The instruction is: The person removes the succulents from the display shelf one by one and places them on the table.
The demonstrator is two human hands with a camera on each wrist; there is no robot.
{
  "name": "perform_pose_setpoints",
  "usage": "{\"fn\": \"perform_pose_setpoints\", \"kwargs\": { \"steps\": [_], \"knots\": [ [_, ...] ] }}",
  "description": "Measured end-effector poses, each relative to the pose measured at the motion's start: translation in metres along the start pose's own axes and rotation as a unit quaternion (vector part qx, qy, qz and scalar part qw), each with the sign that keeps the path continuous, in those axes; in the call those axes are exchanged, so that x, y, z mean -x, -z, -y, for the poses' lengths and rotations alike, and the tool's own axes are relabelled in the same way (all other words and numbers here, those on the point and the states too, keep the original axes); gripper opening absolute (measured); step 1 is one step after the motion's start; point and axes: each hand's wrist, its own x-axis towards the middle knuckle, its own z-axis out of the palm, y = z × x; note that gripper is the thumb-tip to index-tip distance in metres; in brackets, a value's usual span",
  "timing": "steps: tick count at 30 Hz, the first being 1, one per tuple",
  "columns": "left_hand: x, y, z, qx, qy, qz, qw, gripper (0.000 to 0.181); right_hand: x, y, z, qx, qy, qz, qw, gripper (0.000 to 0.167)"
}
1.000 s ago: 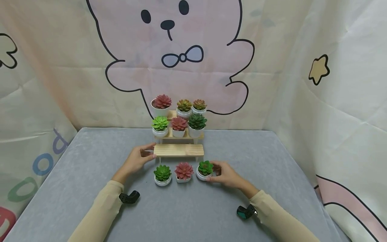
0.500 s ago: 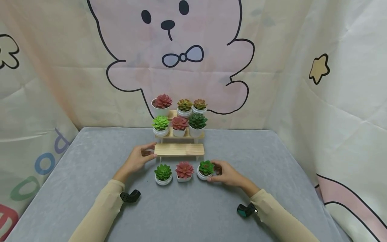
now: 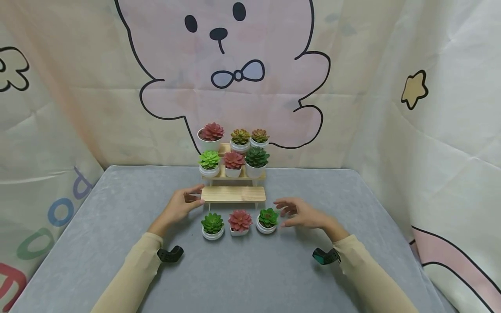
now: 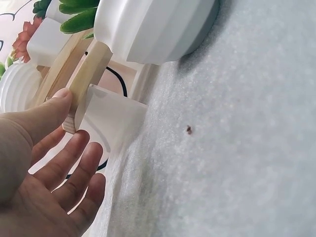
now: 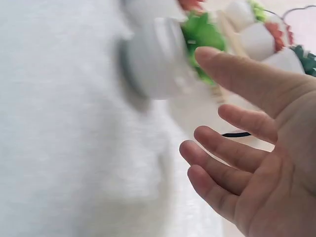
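Observation:
My left hand (image 3: 180,207) pinches the left end of the lowest wooden shelf of a tiered plant stand (image 3: 233,194). In the left wrist view, thumb and fingers meet around the shelf's end (image 4: 81,86). My right hand (image 3: 303,213) hovers beside a green potted succulent (image 3: 268,218), with its fingers spread and nothing in them. The right wrist view has a gap between that hand and the white pot (image 5: 158,59). In line with it on the cloth stand a pink succulent (image 3: 240,221) and another green succulent (image 3: 212,224).
Above, the middle tier holds a lime-green succulent (image 3: 209,161), a red one (image 3: 233,161) and a dark green one (image 3: 256,158). On the top tier sit a red succulent (image 3: 212,132) and two yellowish ones (image 3: 240,138). A grey cloth (image 3: 250,274) covers the table; a printed curtain hangs behind.
My right hand has let go of the right green potted succulent and moved slightly up and right. The pot stays on the cloth. My left hand keeps its place at the shelf.

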Motion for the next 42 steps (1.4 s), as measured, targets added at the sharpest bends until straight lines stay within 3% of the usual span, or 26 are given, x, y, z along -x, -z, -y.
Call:
{"fn": "perform_pose_setpoints", "kwargs": {
  "steps": [8, 21, 32, 42],
  "knots": [
    [0.0, 0.001, -0.002, 0.003, -0.005, 0.001, 1.0, 0.056, -0.013, 0.021, 0.017, 0.002, 0.021, -0.066, 0.9976, 0.062],
    [-0.001, 0.0, 0.001, 0.006, -0.005, -0.002, 1.0, 0.056, -0.036, 0.028, 0.032, -0.013, 0.008, -0.164, 0.9863, 0.056],
    [0.001, -0.001, -0.001, 0.001, 0.008, -0.005, 1.0, 0.056, -0.05, 0.035, 0.038, -0.044, 0.012, -0.193, 0.9802, 0.061],
    [0.0, -0.001, 0.0, 0.003, 0.007, -0.006, 1.0, 0.056, -0.065, 0.04, 0.043, -0.074, 0.018, -0.19, 0.9788, 0.066]
  ]
}}
